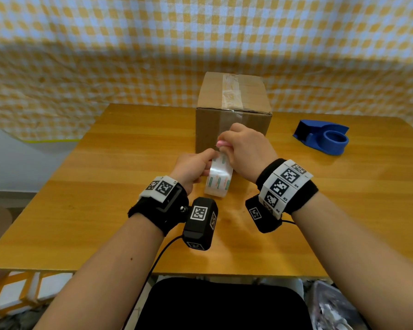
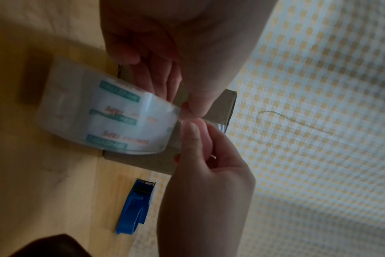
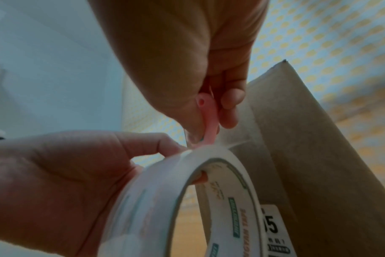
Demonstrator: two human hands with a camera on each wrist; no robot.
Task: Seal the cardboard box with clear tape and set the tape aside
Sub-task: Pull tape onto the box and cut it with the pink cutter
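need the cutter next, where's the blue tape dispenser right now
In the head view, the blue plastic tape dispenser lies on the wooden table, right of the brown cardboard box.

A blue tape dispenser (image 1: 323, 136) sits on the wooden table (image 1: 105, 186).

The head view looks forward and down from above the near edge of the table (image 1: 105, 186), taking in both forearms, the cardboard box (image 1: 231, 115) at the far middle and a checked cloth (image 1: 105, 55) behind. The left wrist view sits close under the left hand (image 2: 176, 43), facing far and rightward. The right wrist view looks up from very near the right hand (image 3: 187, 60). All three share the tape roll (image 1: 218, 176) and the box.
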